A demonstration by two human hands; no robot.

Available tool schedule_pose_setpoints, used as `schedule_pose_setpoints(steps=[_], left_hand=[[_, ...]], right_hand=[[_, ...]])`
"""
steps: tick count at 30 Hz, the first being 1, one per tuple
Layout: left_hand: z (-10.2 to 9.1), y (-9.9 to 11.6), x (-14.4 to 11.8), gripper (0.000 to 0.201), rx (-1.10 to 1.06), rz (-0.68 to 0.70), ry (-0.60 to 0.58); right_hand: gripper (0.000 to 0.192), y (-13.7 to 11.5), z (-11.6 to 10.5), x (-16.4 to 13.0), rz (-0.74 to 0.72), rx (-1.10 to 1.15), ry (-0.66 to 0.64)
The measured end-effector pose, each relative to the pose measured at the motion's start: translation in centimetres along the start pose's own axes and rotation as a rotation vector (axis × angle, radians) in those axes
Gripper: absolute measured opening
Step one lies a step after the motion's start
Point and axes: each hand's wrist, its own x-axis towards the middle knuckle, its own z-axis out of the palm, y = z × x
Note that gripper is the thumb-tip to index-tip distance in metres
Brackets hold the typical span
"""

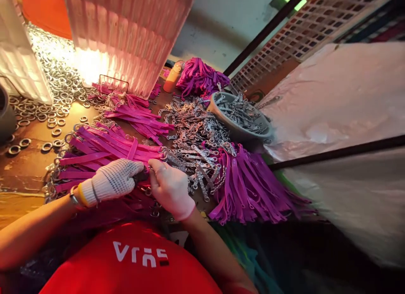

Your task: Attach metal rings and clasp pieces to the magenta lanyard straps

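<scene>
My left hand [112, 180], in a white knitted glove, rests on a spread of magenta straps [104, 148] with metal rings at their ends. My right hand [171, 186] is bare and meets the left at a strap end with a small metal part; both hands pinch there. A heap of silver metal clips [196, 138] lies just beyond my right hand. Further right a bundle of purple straps [249, 184] with clips attached hangs over the table's edge.
A grey bowl [221, 114] of clips stands behind the heap. Loose metal rings [53, 83] cover the table's far left. A lit pink-white lampshade [126, 36] stands at the back, with more purple straps [201, 76] beside it. Plastic sheeting [335, 100] lies at the right.
</scene>
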Motion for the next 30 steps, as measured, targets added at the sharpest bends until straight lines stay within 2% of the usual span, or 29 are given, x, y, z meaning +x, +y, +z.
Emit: schedule_pose_setpoints(steps=[4, 7, 9, 11, 14, 16, 21, 24, 27, 30], left_hand=[[0.4, -0.8, -0.4, 0.023, -0.301, -0.098, -0.03], [0.4, -0.5, -0.8, 0.02, -0.5, -0.204, 0.079], [0.6, -0.1, -1.1, 0.022, -0.494, -0.21, 0.169], [0.9, 0.1, -1.3, 0.025, -0.425, -0.188, 0.216], [1.5, -0.1, -1.5, 0.027, -0.333, -0.177, 0.25], [1.7, -0.3, -1.6, 0.027, -0.294, -0.178, 0.254], [1.7, -0.3, -1.5, 0.025, -0.25, -0.154, 0.173], [1.1, 0.2, -1.1, 0.024, -0.212, -0.141, 0.154], [0.3, 1.0, -0.4, 0.024, -0.17, -0.125, 0.148], [-0.4, 1.9, 0.0, 0.024, -0.152, -0.103, 0.198]], right_hand=[[0.024, -0.3, -0.3, 0.7, -0.007, 0.06, 0.016], [0.031, -0.5, -2.0, 1.8, 0.019, 0.177, -0.129], [0.044, -0.6, -2.9, 2.6, 0.042, 0.196, -0.28], [0.048, -0.6, -3.2, 3.1, 0.07, 0.157, -0.382], [0.033, -0.3, -2.7, 3.6, 0.075, 0.078, -0.454], [0.024, 0.0, -2.2, 3.6, 0.029, 0.039, -0.483], [0.021, 0.6, -1.4, 2.6, -0.215, -0.025, -0.418], [0.019, 0.9, -1.1, 2.2, -0.295, -0.04, -0.349], [0.017, 1.2, -0.7, 1.9, -0.246, -0.006, -0.287], [0.021, 1.2, -0.2, 1.7, -0.105, 0.092, -0.155]])
